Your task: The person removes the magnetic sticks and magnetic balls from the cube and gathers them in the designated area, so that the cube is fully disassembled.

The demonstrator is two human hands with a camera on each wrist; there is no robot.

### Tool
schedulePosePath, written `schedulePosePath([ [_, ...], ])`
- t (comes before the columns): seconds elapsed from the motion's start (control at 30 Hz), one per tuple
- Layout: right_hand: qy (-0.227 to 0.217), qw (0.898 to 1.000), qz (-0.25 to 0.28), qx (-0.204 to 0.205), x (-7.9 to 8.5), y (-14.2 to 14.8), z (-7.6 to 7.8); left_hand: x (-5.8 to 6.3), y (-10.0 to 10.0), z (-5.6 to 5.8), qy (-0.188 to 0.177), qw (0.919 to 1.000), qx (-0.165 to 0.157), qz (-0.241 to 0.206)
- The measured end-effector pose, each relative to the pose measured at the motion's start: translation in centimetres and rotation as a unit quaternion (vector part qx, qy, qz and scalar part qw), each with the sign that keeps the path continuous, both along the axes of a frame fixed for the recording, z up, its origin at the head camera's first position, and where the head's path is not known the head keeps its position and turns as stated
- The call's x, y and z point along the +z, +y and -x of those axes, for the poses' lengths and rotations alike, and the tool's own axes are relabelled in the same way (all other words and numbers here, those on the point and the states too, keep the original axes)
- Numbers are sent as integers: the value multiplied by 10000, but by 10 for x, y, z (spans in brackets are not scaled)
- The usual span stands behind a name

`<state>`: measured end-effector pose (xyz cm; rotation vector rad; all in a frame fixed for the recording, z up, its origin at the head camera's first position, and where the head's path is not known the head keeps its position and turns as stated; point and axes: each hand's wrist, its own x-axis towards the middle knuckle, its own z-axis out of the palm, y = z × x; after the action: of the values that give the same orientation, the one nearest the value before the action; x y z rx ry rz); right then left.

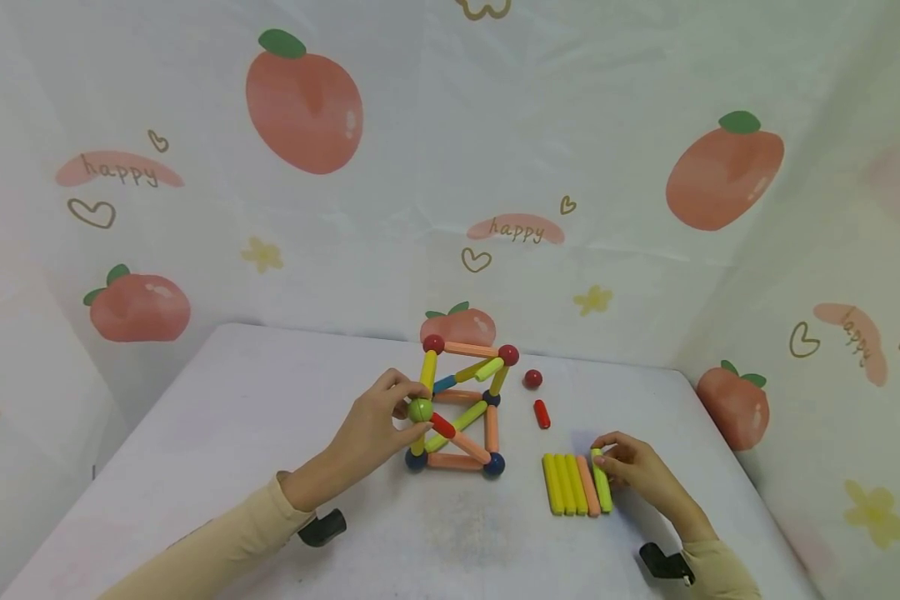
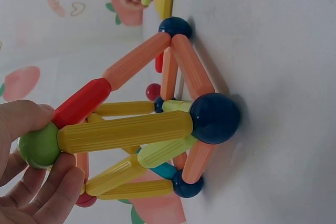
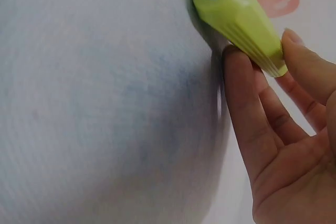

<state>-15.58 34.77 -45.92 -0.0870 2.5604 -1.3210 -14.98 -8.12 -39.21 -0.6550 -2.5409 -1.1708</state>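
On the table stands a frame of magnetic sticks, with dark blue balls (image 1: 493, 464) at its lower corners and red balls (image 1: 433, 343) at the far top corners. My left hand (image 1: 367, 425) pinches the green ball (image 2: 38, 148) at the near top left corner. From that ball a yellow stick (image 2: 126, 132) runs down to a blue ball, and a red stick (image 2: 84, 107) joined to an orange one slopes to another. My right hand (image 1: 641, 477) holds a light green stick (image 3: 244, 22) between thumb and fingers, at the right end of a row of sticks.
Several yellow sticks (image 1: 558, 485) and one orange stick (image 1: 588, 487) lie side by side, left of my right hand. Behind them are a short red stick (image 1: 542, 414) and a loose red ball (image 1: 532, 379). A fruit-printed curtain (image 1: 390, 208) hangs behind the white table (image 1: 217, 433).
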Motion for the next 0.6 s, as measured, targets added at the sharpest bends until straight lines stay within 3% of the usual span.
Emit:
schedulePosePath([
  [0.6,-140,9980,-292,-538,-9,-7,3,0,0,0,-4,10000,-30,-10],
])
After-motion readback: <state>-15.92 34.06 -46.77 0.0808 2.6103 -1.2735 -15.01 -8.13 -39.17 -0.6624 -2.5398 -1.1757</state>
